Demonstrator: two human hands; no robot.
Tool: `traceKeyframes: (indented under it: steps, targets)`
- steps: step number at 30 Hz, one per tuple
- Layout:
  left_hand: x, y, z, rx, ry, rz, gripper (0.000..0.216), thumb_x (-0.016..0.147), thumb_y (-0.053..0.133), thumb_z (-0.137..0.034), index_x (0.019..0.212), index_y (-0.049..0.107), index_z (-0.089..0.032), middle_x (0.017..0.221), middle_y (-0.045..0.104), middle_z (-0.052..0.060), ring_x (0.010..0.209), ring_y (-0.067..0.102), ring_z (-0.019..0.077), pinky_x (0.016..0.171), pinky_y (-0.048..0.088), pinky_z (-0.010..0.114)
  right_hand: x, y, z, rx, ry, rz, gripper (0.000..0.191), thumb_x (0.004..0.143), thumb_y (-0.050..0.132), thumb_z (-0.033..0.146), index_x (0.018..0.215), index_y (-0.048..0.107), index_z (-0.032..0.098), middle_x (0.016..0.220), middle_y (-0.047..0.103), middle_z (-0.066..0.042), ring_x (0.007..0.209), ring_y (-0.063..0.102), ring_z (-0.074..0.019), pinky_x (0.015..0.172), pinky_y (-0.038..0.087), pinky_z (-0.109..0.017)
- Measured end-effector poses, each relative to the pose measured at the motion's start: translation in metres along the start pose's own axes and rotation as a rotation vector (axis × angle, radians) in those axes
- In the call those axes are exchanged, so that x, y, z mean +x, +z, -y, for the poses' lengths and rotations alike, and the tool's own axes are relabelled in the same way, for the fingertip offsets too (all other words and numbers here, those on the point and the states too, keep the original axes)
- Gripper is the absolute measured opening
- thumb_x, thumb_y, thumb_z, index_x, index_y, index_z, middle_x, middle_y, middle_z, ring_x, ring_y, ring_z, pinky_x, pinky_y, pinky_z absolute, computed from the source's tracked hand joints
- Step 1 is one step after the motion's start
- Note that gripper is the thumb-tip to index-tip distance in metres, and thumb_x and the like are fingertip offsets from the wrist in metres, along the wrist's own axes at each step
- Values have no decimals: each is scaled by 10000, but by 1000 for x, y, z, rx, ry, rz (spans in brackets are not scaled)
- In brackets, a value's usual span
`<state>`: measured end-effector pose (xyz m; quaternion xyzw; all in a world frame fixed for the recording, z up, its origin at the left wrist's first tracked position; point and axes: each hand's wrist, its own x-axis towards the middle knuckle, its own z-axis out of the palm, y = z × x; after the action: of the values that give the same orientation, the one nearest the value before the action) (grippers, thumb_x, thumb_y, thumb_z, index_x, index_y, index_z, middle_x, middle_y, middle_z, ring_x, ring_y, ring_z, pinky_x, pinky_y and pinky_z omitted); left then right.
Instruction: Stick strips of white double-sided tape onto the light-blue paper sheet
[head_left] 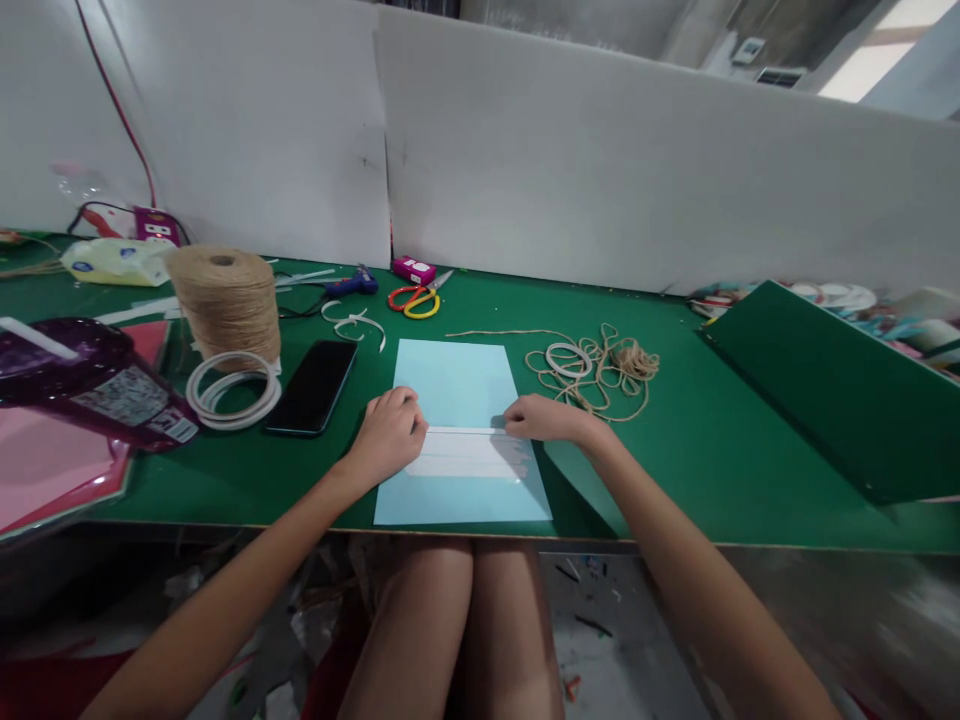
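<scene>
A light blue sheet of paper [454,385] lies flat on the green table in front of me. Across its middle runs a thin white strip [465,431], and just below that is a streaky whitish band [465,460]. My left hand [390,428] is closed at the strip's left end, with its fingers curled over the sheet's left edge. At the opposite end, my right hand [544,418] is closed in a pinch on the strip. The fingertips of both hands are partly hidden.
Left of the sheet are a phone [313,388], white rings [234,402], a twine spool [225,305] and a purple cup [90,385]. Scissors [420,298] and a glue gun [352,281] lie behind. Tangled twine [630,365] and a tilted green board [832,390] are right.
</scene>
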<state>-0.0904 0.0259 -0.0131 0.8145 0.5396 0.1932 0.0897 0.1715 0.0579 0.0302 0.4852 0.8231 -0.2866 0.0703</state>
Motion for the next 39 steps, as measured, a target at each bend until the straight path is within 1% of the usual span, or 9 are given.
traceKeyframes:
  steps: [7,11,17,19,23,28,32,34,39]
  targets:
    - [2,-1,0,8,-19,20,158,803,429,-226,708,548,-183,1103,571,93,1078,521,238,913,388,415,1,0,2,-21,11,12,190,667,426,167,500,340,189,500,290,45,507,253,-85,511,164,-274]
    - [2,-2,1,-3,-9,15,170,806,423,-223,705,554,-182,1111,567,96,1094,512,240,917,379,422,1,2,2,-26,25,3,215,674,438,160,492,329,192,486,279,44,495,238,-86,506,157,-280]
    - [1,-3,1,-3,10,21,173,799,431,-216,681,553,-182,1111,562,88,1091,514,243,935,370,424,3,0,9,-71,58,21,229,678,458,159,483,341,189,477,320,36,488,267,-86,492,170,-273]
    - [1,-4,1,-2,12,26,174,803,428,-217,684,550,-183,1111,559,82,1090,515,245,937,371,422,3,-3,14,-110,91,47,219,687,462,171,489,371,187,482,364,27,486,298,-88,487,183,-269]
    - [2,-6,2,25,27,42,177,816,417,-223,697,542,-184,1098,554,83,1067,519,244,907,389,410,2,-6,25,-190,176,89,197,718,478,213,525,483,174,545,505,-17,508,398,-104,490,220,-261]
    - [4,-10,-1,92,50,54,136,819,434,-217,730,527,-174,995,551,103,989,521,239,845,419,378,1,-5,34,-248,215,87,200,745,481,216,591,590,148,615,598,-70,542,458,-122,495,236,-255]
    - [5,-12,-2,99,59,70,110,816,475,-246,736,501,-177,966,534,99,962,506,232,825,432,359,-1,-5,32,-297,216,56,197,753,478,178,620,620,138,663,626,-93,579,491,-136,510,235,-263]
    - [4,-13,-1,80,71,56,111,815,488,-251,727,481,-184,961,524,89,967,495,225,837,431,350,-5,-7,30,-311,221,42,213,768,471,175,620,619,136,666,625,-99,587,500,-143,513,231,-268]
    - [1,-11,2,-26,98,-9,27,799,474,-180,777,464,-193,951,497,68,943,479,212,838,435,352,-20,-6,27,-321,246,1,276,838,465,266,649,621,140,698,630,-106,614,542,-168,521,245,-268]
